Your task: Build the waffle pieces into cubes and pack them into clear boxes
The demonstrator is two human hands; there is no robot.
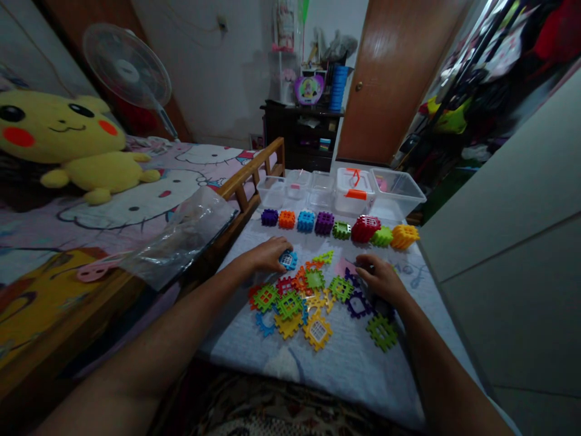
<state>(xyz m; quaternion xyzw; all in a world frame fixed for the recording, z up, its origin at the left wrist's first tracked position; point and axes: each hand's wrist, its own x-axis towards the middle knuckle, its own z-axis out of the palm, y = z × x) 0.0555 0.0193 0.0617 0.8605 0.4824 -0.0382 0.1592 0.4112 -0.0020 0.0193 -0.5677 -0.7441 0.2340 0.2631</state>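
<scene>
Technician: How are the fingers of the left hand (pixel 270 254) set?

Reviewer: The thumb and fingers are closed on the left edge of a light-blue, toothed plastic tile with a white lattice window (pixel 288 260). Whether the tile is lifted or rested on the cloth (pixel 351 369) cannot be told.

Technician: Is a long axis to be noted?

Reviewer: None can be made out; the outline is roughly square. The tile is reached from the left, and its right side is left uncovered.

Technician: And the right hand (pixel 380 277)?

Reviewer: Its fingers are half curled, with a gap between thumb and forefinger; no object is seen to be held. Dark-purple toothed plastic tiles (pixel 358 304) are located just beside it.

Technician: What is placed farther out?

Reviewer: A loose, mixed-colour heap of toothed plastic tiles (pixel 289 304) is spread to the near side and right of the held tile. Beyond that tile and slightly right, well short of contact, a sky-blue block of stacked toothed plastic tiles (pixel 305 221) is set in a row of coloured stacks (pixel 342 230). The block is approached more closely by the left hand than by the right. Clear plastic boxes (pixel 411 194) are placed behind the row.
</scene>
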